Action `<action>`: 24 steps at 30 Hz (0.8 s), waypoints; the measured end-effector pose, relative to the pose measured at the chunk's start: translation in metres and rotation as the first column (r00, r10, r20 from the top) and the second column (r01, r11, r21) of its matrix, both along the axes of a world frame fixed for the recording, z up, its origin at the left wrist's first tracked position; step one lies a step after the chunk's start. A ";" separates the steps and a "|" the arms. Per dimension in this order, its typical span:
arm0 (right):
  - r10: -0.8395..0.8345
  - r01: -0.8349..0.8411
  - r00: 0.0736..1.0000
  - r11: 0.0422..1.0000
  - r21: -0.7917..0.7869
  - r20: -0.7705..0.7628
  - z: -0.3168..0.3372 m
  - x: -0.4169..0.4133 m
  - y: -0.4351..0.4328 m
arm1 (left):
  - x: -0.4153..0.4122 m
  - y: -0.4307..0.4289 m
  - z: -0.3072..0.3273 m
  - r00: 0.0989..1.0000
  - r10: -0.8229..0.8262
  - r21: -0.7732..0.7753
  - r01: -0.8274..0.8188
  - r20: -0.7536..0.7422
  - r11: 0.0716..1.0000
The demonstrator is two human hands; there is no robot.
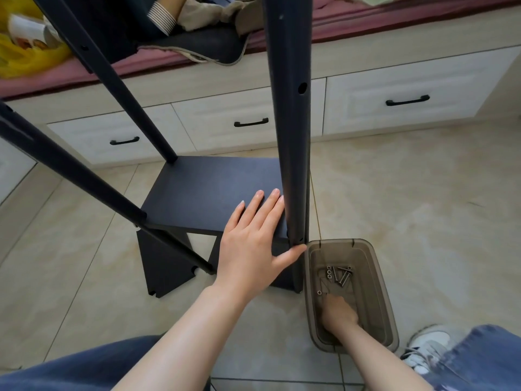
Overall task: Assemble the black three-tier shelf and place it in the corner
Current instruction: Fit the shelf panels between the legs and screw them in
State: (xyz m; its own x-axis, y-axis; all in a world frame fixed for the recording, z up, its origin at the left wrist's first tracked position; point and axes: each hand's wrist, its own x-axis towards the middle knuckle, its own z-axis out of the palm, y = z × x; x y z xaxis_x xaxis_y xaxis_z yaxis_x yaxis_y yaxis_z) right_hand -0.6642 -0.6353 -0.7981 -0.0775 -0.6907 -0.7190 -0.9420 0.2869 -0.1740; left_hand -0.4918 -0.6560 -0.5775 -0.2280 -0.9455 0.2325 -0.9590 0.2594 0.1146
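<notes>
Left hand [251, 244] lies flat, fingers straight, pressing on the shelf board [208, 190], thumb touching the foot of the near post [293, 136]; nothing grasped. Right hand [339, 310] reaches into the brown bin [335, 241] just beside that post, near the loose bolts [339, 273]; cannot tell whether one is pinched. The shelf stands partly built on the tiled floor before the drawers. Judgement: press the board level so its hole lines up with the post's, and pick a single bolt.

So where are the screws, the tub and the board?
Screws [339, 275]: head view, middle of the pile.
Tub [377, 294]: head view, right wall.
Board [203, 190]: head view, bare top face.
</notes>
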 end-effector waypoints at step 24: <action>-0.231 0.966 -0.008 0.251 0.067 0.973 0.187 0.012 0.029 | -0.021 0.026 -0.015 0.976 0.089 -0.203 -0.130 -0.199 0.970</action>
